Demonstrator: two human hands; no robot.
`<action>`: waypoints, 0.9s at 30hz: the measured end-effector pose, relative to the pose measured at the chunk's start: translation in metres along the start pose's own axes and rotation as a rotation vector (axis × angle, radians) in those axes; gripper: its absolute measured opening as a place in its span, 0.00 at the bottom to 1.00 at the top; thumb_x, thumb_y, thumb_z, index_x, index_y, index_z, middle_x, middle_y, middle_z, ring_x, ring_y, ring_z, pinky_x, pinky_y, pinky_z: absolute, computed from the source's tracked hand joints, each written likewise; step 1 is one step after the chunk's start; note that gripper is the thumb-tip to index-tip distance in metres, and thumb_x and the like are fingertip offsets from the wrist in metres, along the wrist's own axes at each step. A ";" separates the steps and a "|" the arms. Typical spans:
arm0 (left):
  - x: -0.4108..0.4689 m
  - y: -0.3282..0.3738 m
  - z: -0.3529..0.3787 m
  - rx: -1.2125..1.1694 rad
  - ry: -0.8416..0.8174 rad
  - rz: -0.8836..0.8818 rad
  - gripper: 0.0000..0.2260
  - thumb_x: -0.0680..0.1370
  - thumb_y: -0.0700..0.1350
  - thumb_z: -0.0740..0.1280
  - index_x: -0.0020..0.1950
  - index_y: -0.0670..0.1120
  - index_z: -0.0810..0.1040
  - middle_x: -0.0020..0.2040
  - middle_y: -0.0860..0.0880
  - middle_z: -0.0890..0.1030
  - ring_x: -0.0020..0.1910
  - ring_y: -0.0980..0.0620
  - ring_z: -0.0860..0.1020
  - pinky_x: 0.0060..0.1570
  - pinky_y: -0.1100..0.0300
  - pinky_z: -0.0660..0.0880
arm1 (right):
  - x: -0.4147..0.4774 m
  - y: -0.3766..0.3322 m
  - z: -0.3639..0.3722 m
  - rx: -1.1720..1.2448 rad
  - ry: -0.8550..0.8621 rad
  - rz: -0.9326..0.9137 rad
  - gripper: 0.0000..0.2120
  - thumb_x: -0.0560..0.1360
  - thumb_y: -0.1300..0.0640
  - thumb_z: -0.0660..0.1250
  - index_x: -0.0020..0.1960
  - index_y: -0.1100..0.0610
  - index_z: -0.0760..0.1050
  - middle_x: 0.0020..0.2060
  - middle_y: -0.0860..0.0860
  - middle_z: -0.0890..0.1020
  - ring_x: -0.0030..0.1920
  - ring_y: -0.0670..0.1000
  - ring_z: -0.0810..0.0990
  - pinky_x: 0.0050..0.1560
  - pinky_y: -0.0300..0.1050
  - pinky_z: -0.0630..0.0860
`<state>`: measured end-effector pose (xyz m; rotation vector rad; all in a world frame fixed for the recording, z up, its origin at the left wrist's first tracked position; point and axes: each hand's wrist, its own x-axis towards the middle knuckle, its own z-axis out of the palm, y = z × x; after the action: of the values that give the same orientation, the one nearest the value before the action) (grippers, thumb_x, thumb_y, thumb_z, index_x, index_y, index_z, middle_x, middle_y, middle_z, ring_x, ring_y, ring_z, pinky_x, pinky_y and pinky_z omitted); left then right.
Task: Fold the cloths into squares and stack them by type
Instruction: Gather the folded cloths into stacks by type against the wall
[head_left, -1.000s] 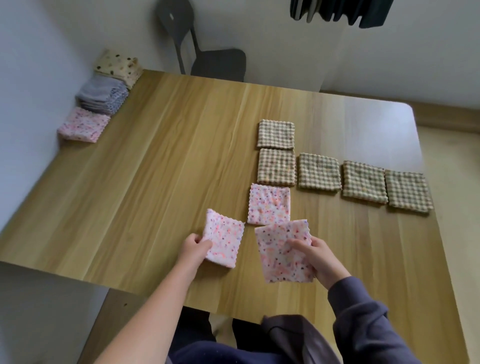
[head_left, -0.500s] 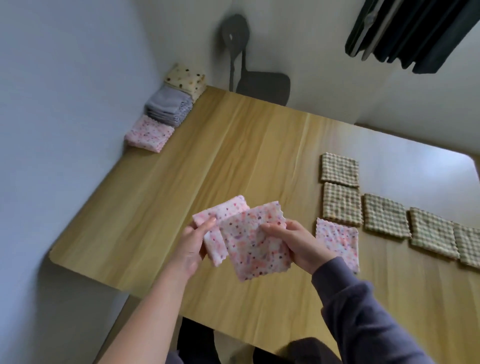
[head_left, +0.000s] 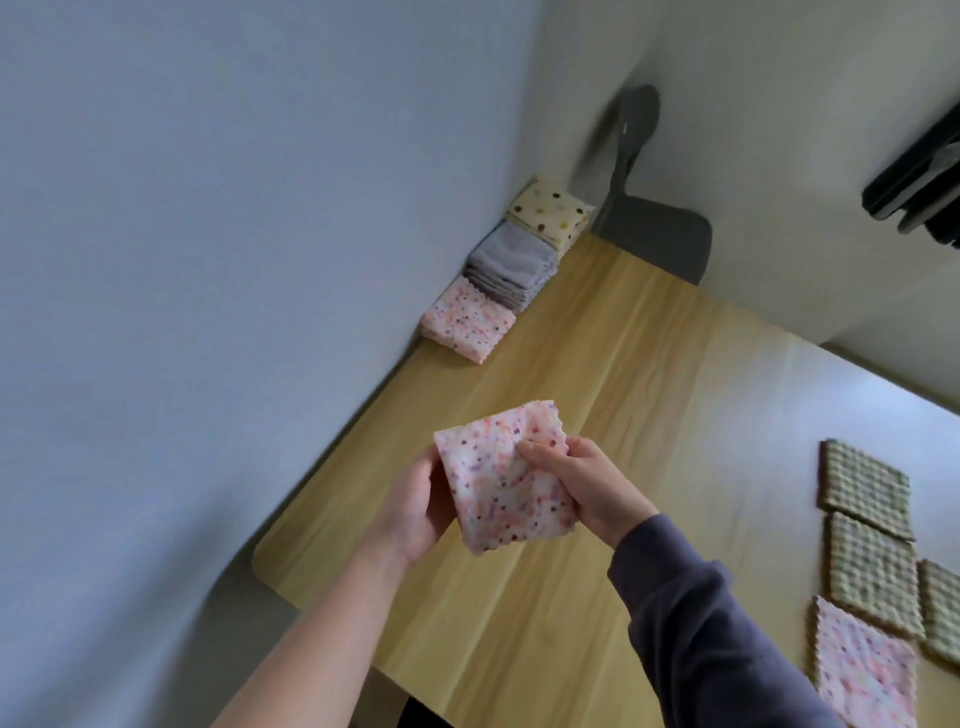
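Pink belongs with pink.
My left hand (head_left: 415, 514) and right hand (head_left: 582, 483) pinch the pink cloth (head_left: 504, 483), meant for the pink stack (head_left: 467, 319) at the table's (head_left: 623, 364) far-left corner.

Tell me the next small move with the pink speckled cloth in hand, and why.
Probably carry the folded pink speckled cloth forward and left to the pink speckled stack by the wall. Both the left hand and right hand grip it above the table, already folded square, and that stack beside the grey stack matches its pattern.
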<state>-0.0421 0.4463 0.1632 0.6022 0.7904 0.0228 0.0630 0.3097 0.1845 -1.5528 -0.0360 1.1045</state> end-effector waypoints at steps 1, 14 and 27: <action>0.003 0.004 -0.004 -0.004 0.002 0.021 0.16 0.82 0.47 0.54 0.51 0.41 0.80 0.46 0.45 0.85 0.42 0.50 0.83 0.45 0.53 0.75 | 0.006 -0.003 0.004 -0.010 0.006 0.002 0.12 0.77 0.57 0.66 0.55 0.65 0.78 0.49 0.59 0.84 0.51 0.59 0.83 0.53 0.54 0.80; 0.046 0.058 -0.034 0.124 -0.192 0.176 0.37 0.68 0.66 0.69 0.67 0.41 0.72 0.62 0.40 0.78 0.62 0.43 0.77 0.58 0.49 0.76 | 0.084 -0.033 0.038 -0.153 0.010 -0.016 0.06 0.76 0.55 0.68 0.47 0.58 0.80 0.44 0.55 0.86 0.44 0.54 0.85 0.45 0.46 0.81; 0.089 0.083 -0.025 -0.109 -0.092 0.111 0.14 0.75 0.42 0.65 0.60 0.41 0.77 0.55 0.38 0.82 0.53 0.42 0.81 0.52 0.47 0.75 | 0.138 -0.041 0.018 -0.314 -0.023 -0.080 0.36 0.66 0.39 0.74 0.69 0.52 0.67 0.61 0.47 0.77 0.61 0.47 0.76 0.64 0.47 0.73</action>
<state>0.0205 0.5488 0.1334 0.5395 0.6615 0.1386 0.1493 0.4150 0.1349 -1.8000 -0.2974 1.0903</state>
